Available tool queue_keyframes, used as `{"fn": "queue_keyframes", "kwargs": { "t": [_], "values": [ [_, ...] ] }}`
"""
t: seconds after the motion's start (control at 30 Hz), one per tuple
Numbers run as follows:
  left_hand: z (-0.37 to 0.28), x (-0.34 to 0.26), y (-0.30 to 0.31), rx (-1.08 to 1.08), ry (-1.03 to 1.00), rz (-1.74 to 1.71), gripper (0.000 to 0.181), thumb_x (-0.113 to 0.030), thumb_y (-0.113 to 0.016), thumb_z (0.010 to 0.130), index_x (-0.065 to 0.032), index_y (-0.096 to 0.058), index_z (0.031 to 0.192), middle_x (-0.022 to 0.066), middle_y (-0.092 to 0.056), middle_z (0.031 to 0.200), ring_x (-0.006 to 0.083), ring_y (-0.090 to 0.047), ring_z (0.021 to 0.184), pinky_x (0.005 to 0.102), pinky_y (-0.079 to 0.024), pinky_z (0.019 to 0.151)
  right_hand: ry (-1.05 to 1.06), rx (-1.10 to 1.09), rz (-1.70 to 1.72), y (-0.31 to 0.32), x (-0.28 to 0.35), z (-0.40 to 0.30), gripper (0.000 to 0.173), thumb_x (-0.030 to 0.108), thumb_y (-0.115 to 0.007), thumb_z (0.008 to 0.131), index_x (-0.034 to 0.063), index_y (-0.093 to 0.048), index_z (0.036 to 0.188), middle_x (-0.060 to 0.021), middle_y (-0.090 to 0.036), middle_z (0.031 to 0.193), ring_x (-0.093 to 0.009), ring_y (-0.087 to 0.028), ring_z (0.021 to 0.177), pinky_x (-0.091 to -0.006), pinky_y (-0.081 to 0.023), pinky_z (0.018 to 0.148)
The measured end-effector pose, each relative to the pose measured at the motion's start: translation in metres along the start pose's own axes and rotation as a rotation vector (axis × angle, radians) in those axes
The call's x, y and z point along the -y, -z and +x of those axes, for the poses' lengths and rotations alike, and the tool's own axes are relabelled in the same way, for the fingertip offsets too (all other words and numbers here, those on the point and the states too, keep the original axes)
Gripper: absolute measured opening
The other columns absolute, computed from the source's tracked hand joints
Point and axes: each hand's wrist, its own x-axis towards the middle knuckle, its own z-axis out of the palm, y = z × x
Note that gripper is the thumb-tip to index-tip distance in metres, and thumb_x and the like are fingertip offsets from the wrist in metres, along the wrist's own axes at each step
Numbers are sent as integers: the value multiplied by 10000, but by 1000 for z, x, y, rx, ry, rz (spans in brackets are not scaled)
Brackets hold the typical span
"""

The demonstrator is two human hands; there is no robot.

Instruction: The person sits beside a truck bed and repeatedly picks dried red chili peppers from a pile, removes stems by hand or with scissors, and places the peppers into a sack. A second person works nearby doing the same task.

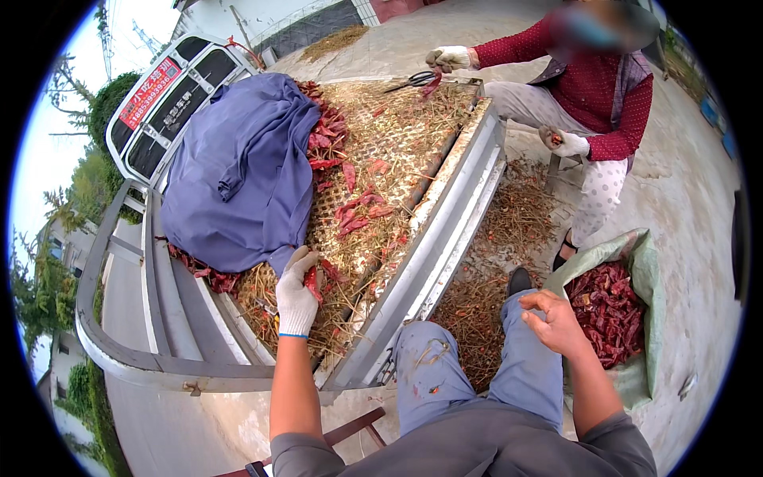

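Note:
My left hand [296, 298], in a white knit glove, is at the near end of a truck bed [411, 197]. Its fingers hold a dried red chili pepper [312, 282], just below the corner of a blue cloth [250, 173]. That cloth drapes over a heap of dried chilies [328, 134]. Loose chilies [362, 211] and dry stems lie on the bed. My bare right hand [553, 322] hovers above my thigh with loosely curled fingers and thumb apart, nothing visible in it. Beside it stands a green woven sack [653, 310] of dried chilies [608, 313].
A co-worker in a red dotted top [563, 89] sits across the bed's corner, holding black-handled scissors [417, 79] and chili pieces. Stem litter [518, 206] covers the concrete between us. The bed's metal tailgate [441, 238] and side rail [173, 369] edge the space.

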Motion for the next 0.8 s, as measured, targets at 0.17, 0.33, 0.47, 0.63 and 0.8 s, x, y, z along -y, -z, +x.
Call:
{"fn": "queue_keyframes", "kwargs": {
  "t": [0.17, 0.33, 0.47, 0.63, 0.8],
  "values": [
    [-26, 2, 0, -302, 421, -773, 349, 88, -675, 989, 47, -693, 1335, 169, -683, 1413, 245, -720, 1181, 339, -588, 1017, 22, 107, 69, -31, 13, 6, 302, 144, -766, 955, -22, -737, 1205, -179, -750, 1117, -314, -751, 1031, -404, -587, 929],
    [-45, -21, 12, -408, 338, -924, 311, 122, -649, 985, 36, -705, 1279, 177, -666, 1391, 268, -714, 1171, 384, -606, 1010, 17, 178, 146, -53, 27, 4, 295, 164, -761, 978, -12, -739, 1213, -165, -748, 1110, -280, -758, 1000, -379, -597, 902],
    [-58, -21, 12, -361, 141, -991, 290, 123, -615, 990, -6, -692, 1238, 199, -646, 1418, 294, -674, 1267, 412, -584, 1082, -7, 236, 130, -65, 31, -1, 294, 173, -757, 988, -8, -738, 1219, -156, -747, 1105, -262, -759, 995, -365, -602, 882],
    [-33, 10, 36, -568, 269, -1658, 252, -13, -570, 1064, 30, -621, 1307, 216, -701, 1304, 304, -698, 1235, 446, -587, 1092, -19, 302, 135, -77, 36, 4, 288, 182, -751, 994, 5, -741, 1221, -150, -751, 1077, -252, -755, 978, -369, -597, 868],
    [-24, 10, 31, -289, 398, -1852, 272, 7, -633, 1019, 20, -648, 1291, 199, -729, 1256, 310, -724, 1170, 447, -604, 1050, -72, 370, 137, -87, 43, -7, 271, 181, -734, 1015, 3, -746, 1218, -116, -747, 1064, -197, -733, 966, -347, -583, 859]
  ]
}}
